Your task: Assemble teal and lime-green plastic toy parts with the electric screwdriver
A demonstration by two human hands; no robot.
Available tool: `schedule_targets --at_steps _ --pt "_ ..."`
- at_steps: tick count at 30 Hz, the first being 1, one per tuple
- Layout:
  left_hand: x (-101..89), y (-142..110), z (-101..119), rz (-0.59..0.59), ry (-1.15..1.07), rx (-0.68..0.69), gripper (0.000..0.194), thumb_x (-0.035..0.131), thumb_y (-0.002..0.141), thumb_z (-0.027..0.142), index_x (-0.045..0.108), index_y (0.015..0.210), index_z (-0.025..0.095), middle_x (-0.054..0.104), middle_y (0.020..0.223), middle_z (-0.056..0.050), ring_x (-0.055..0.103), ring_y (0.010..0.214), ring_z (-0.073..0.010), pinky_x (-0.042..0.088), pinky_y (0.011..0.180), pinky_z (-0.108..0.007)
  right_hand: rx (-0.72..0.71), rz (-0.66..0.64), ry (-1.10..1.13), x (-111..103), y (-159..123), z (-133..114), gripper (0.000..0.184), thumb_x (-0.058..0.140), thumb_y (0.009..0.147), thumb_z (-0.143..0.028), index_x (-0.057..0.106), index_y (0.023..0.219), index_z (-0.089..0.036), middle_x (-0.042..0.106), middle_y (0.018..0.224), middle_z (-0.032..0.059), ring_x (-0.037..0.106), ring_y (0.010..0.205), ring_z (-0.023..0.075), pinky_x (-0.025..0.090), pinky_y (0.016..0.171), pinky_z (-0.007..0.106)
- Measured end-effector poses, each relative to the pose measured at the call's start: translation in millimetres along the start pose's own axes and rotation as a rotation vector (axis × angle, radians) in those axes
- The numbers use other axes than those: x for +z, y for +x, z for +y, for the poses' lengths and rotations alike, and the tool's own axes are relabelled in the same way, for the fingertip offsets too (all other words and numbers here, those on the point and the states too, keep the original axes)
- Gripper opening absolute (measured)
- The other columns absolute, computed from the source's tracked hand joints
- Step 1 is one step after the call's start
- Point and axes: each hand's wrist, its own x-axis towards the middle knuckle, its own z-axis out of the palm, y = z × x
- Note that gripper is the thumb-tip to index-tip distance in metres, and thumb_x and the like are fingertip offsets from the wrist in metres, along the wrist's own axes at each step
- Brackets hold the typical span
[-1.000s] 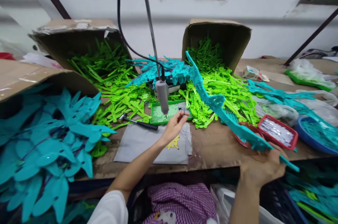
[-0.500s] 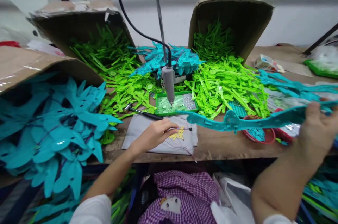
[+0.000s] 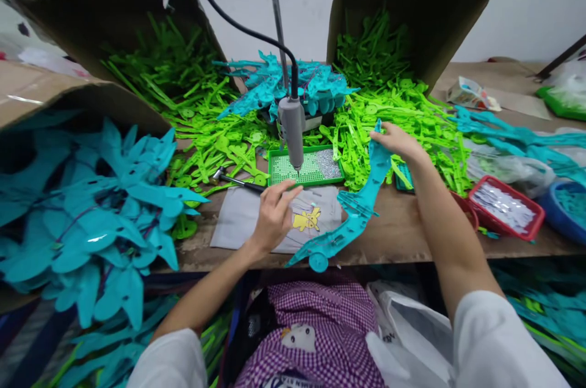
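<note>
My right hand (image 3: 397, 140) grips the upper end of a long, curved turquoise plastic part (image 3: 354, 208). The part slants down to the left over the table's front, its rounded lower end near the edge. My left hand (image 3: 274, 214) is closed in a pinch above a grey cloth (image 3: 238, 217) with a yellow cartoon figure. A thin wire seems to run from its fingertips, though little of it shows. Just beyond that hand hangs a grey electric screwdriver (image 3: 292, 132), its tip above a green tray (image 3: 274, 176) of small screws. A hammer (image 3: 240, 182) lies by the cloth.
Cardboard boxes (image 3: 336, 16) at the back spill bright green plastic parts (image 3: 379, 132). Turquoise parts fill a box at left (image 3: 101, 217) and lie stacked behind the screwdriver (image 3: 315, 92). At right stand a red basket (image 3: 538, 226) of pale pieces and a blue bowl (image 3: 552, 208).
My right hand has swung the turquoise part in from the far right to the middle, turning it from level to slanted. My left hand has shifted slightly, with its fingers pointing more upward.
</note>
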Motion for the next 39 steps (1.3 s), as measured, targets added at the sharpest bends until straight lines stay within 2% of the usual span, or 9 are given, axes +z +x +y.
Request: schedule_targets --at_steps 7,11,14,17,20,25,33,35,39 --pt "-18.8 -3 -35 -0.429 -0.215 -0.112 0.053 0.047 0.079 0.011 0.056 0.129 0.027 0.047 0.140 -0.010 0.042 0.132 -0.0272 0.037 0.105 -0.051 -0.009 -0.193 -0.185 27 33 -39 0.050 0.056 0.083 -0.047 0.061 0.116 -0.009 0.061 0.124 0.0175 0.055 0.117 0.0294 0.038 0.101 0.046" --pt "-36.7 -12 -16 -0.378 -0.483 -0.077 0.079 0.063 0.080 0.035 0.024 0.149 0.031 0.029 0.153 -0.009 0.023 0.143 -0.0269 0.022 0.116 -0.051 -0.011 -0.201 -0.241 38 35 -45 0.048 0.056 0.084 -0.046 0.061 0.114 -0.009 0.061 0.124 0.0181 0.055 0.117 0.0312 0.038 0.101 0.049" --pt "-20.8 -23 12 -0.653 -0.504 -0.042 0.113 0.077 0.064 0.052 0.010 0.152 0.027 0.021 0.156 -0.012 0.021 0.143 -0.0332 0.020 0.116 -0.054 0.014 -0.228 -0.241 45 37 -45 0.044 0.056 0.084 -0.046 0.063 0.111 -0.012 0.064 0.118 0.0154 0.058 0.112 0.0297 0.041 0.099 0.048" --pt "12.8 -29 25 -0.754 -0.555 -0.144 0.109 0.076 0.067 0.050 0.013 0.152 0.023 0.023 0.155 -0.014 0.028 0.141 -0.0328 0.026 0.114 -0.049 -0.032 -0.251 -0.165 50 41 -46 0.040 0.056 0.085 -0.045 0.064 0.109 -0.013 0.067 0.109 0.0126 0.062 0.103 0.0267 0.045 0.095 0.044" --pt "40.4 -26 23 -0.685 -0.638 -0.251 0.086 0.074 0.070 0.038 0.034 0.144 0.020 0.046 0.143 -0.012 0.047 0.128 -0.0300 0.038 0.107 -0.043 -0.191 -0.226 -0.069 50 41 -45 0.038 0.051 0.089 -0.039 0.061 0.115 -0.013 0.067 0.107 0.0115 0.060 0.102 0.0257 0.046 0.094 0.045" --pt "65.7 -9 18 -0.466 -0.614 -0.418 0.070 0.074 0.069 0.035 0.048 0.130 0.015 0.065 0.115 -0.009 0.062 0.100 -0.0251 0.050 0.089 -0.038 -0.386 0.182 -0.048 51 -26 -34 0.049 0.048 0.090 -0.045 0.051 0.131 -0.017 0.057 0.126 0.0140 0.049 0.123 0.0297 0.036 0.106 0.052" --pt "106.8 12 0 -0.194 -0.583 -0.466 0.062 0.071 0.073 0.036 0.047 0.126 0.016 0.063 0.115 -0.011 0.061 0.104 -0.0244 0.047 0.092 -0.038 -0.230 0.106 0.398 152 -188 -6 0.039 0.048 0.091 -0.040 0.059 0.125 -0.023 0.061 0.128 0.0099 0.057 0.119 0.0220 0.046 0.101 0.040" --pt "112.2 13 -7 -0.180 -0.539 -0.501 0.067 0.074 0.070 0.039 0.047 0.127 0.015 0.062 0.118 -0.012 0.060 0.107 -0.0268 0.046 0.094 -0.042 -0.176 0.212 0.362 146 -197 8 0.032 0.049 0.091 -0.037 0.064 0.117 -0.025 0.066 0.120 0.0066 0.060 0.113 0.0206 0.049 0.098 0.037" --pt "114.0 14 -13 -0.181 -0.503 -0.528 0.072 0.076 0.068 0.042 0.045 0.129 0.017 0.059 0.125 -0.014 0.056 0.116 -0.0288 0.043 0.099 -0.044 0.046 0.531 0.222 77 -213 68 0.027 0.051 0.089 -0.040 0.069 0.099 -0.023 0.071 0.099 0.0077 0.065 0.093 0.0230 0.051 0.087 0.040"
